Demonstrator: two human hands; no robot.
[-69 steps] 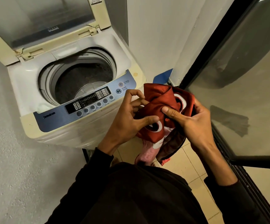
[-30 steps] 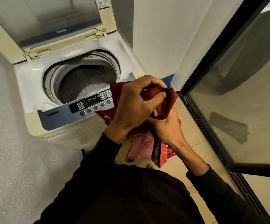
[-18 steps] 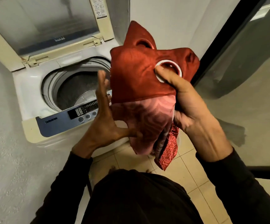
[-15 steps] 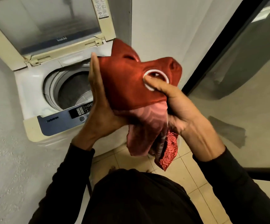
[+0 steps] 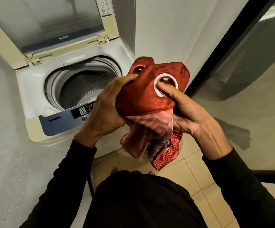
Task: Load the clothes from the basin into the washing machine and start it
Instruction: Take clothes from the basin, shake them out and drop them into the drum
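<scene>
A red garment (image 5: 143, 96) with a white ring and a pink patterned lower part hangs bunched between both hands, in front of the washing machine (image 5: 34, 83). My left hand (image 5: 105, 111) grips its left side, fingers curled over the cloth. My right hand (image 5: 184, 112) holds its right side, thumb pressed at the white ring. The top-loader's lid (image 5: 51, 22) stands up and the drum (image 5: 82, 89) looks dark inside. The blue control panel (image 5: 59, 122) lies just left of my left hand. The basin is not in view.
A white wall corner rises behind the machine. A dark-framed glass sliding door (image 5: 248, 63) fills the right side, its track along the tiled floor (image 5: 191, 170). A rough grey wall (image 5: 5, 162) stands at the left. My dark-clothed body fills the bottom.
Both hands lifted the garment from low by the panel to in front of the machine. The left hand, briefly spread open, has closed on the cloth's left side; the bundle has dropped slightly.
</scene>
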